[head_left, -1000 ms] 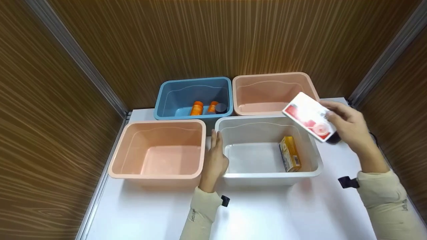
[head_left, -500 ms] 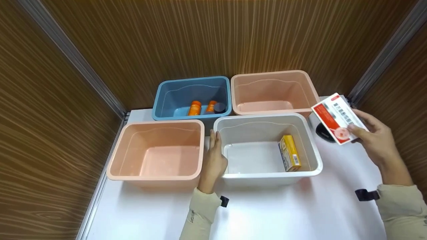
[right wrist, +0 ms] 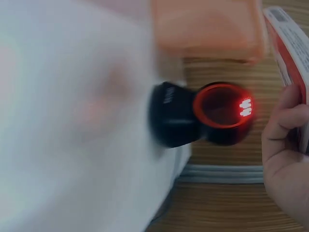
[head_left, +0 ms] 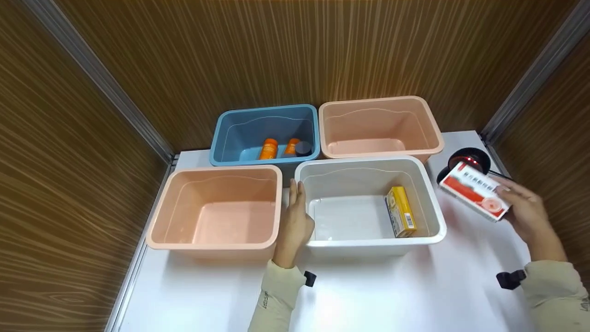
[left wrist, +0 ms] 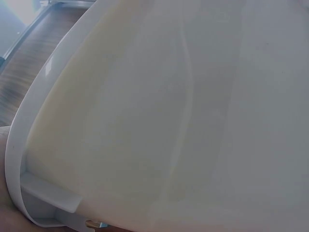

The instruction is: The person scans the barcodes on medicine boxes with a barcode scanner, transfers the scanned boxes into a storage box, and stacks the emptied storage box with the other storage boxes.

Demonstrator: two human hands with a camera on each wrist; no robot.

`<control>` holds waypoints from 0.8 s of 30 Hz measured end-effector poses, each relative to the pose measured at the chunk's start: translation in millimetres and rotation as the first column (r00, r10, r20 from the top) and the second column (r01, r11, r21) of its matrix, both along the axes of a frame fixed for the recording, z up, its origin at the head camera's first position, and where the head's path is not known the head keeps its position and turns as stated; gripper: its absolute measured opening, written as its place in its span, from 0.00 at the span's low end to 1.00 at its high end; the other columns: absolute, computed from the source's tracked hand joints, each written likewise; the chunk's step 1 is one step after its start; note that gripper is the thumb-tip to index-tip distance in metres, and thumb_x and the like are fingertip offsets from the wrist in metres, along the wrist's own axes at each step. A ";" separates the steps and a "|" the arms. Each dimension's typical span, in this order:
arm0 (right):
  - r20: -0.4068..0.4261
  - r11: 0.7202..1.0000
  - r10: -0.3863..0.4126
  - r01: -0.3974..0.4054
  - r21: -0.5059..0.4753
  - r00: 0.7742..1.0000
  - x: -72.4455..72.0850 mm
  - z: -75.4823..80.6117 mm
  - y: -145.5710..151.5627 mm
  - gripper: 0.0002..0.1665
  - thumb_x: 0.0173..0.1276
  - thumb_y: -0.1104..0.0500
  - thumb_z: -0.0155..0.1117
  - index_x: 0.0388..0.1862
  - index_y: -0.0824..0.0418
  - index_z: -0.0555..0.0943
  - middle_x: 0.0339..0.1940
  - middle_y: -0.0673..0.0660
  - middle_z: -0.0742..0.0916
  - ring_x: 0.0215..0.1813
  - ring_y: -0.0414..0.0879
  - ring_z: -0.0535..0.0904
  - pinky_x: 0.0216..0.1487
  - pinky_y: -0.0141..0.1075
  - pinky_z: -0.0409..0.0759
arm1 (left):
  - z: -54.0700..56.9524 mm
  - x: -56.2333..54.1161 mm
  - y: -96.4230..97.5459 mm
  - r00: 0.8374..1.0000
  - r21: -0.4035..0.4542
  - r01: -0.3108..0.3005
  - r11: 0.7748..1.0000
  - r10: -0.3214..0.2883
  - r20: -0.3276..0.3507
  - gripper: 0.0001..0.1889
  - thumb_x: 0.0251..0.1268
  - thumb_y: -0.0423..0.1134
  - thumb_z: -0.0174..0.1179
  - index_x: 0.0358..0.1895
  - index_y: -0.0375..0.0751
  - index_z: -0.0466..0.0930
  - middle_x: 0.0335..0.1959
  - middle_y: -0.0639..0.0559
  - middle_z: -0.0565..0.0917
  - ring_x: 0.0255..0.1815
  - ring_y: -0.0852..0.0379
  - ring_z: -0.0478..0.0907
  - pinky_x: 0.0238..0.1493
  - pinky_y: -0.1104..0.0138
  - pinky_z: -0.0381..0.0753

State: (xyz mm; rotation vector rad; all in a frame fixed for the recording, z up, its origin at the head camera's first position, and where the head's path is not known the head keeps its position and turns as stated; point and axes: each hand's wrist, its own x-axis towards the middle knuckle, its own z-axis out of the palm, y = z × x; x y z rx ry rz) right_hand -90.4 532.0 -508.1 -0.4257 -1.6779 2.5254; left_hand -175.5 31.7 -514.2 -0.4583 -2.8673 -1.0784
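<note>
My right hand [head_left: 530,212] pinches a red and white medicine box [head_left: 475,191], thumb on its printed face. The box is tilted, in front of a black barcode scanner [head_left: 469,160] at the table's right side. In the right wrist view the scanner [right wrist: 203,114] glows red in its round window, while the medicine box [right wrist: 291,48] shows at the right edge with the fingers around it. My left hand [head_left: 295,226] rests at the left rim of the white bin [head_left: 368,243], two fingers extended. The white bin's wall [left wrist: 145,121] fills the left wrist view.
A yellow box [head_left: 401,212] stands inside the white bin. Left of it is a pink bin [head_left: 214,246]; behind are a blue bin [head_left: 265,163] with orange bottles [head_left: 269,150] and another pink bin [head_left: 382,153]. Wood-grain walls [head_left: 295,50] enclose the white table [head_left: 368,295].
The right hand has carried the medicine box from over the white bin's right rim rightward, then lower, tilting it by the scanner. The scanner's red light now shows. The left hand stays put.
</note>
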 end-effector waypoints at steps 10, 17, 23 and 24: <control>0.189 0.962 0.115 -0.157 0.225 0.975 7.9 -39.8 9.5 0.16 0.78 0.57 0.58 0.52 0.41 0.89 0.38 0.44 0.87 0.34 0.40 0.82 0.30 0.34 0.80 | 0.1 -0.6 0.0 1.000 0.007 0.002 1.000 -0.002 0.023 0.38 0.64 0.20 0.48 0.79 0.31 0.52 0.82 0.37 0.46 0.67 0.39 0.71 0.45 0.61 0.81; 0.080 0.986 0.080 -0.090 0.137 0.994 5.5 -10.2 6.8 0.17 0.78 0.62 0.57 0.53 0.47 0.89 0.39 0.48 0.89 0.35 0.41 0.84 0.31 0.34 0.82 | -1.9 -1.6 0.9 0.999 0.010 -0.002 1.000 0.002 0.032 0.39 0.64 0.20 0.49 0.79 0.32 0.51 0.82 0.38 0.45 0.71 0.40 0.67 0.48 0.61 0.81; -0.134 0.999 -0.003 0.007 0.031 0.991 0.0 38.3 -12.9 0.19 0.76 0.68 0.57 0.61 0.59 0.84 0.44 0.54 0.87 0.39 0.44 0.85 0.34 0.35 0.84 | -0.8 -0.4 1.3 0.999 0.000 -0.012 1.000 0.012 0.047 0.40 0.64 0.20 0.51 0.80 0.34 0.50 0.83 0.40 0.45 0.74 0.42 0.63 0.55 0.61 0.79; -0.170 0.999 0.003 0.004 0.044 0.986 -1.1 44.1 -17.0 0.20 0.76 0.69 0.56 0.63 0.61 0.83 0.45 0.55 0.86 0.39 0.44 0.85 0.34 0.35 0.84 | -0.7 -0.1 1.3 0.999 0.004 -0.011 1.000 0.011 0.047 0.39 0.64 0.20 0.51 0.80 0.34 0.50 0.82 0.39 0.45 0.75 0.42 0.62 0.57 0.60 0.78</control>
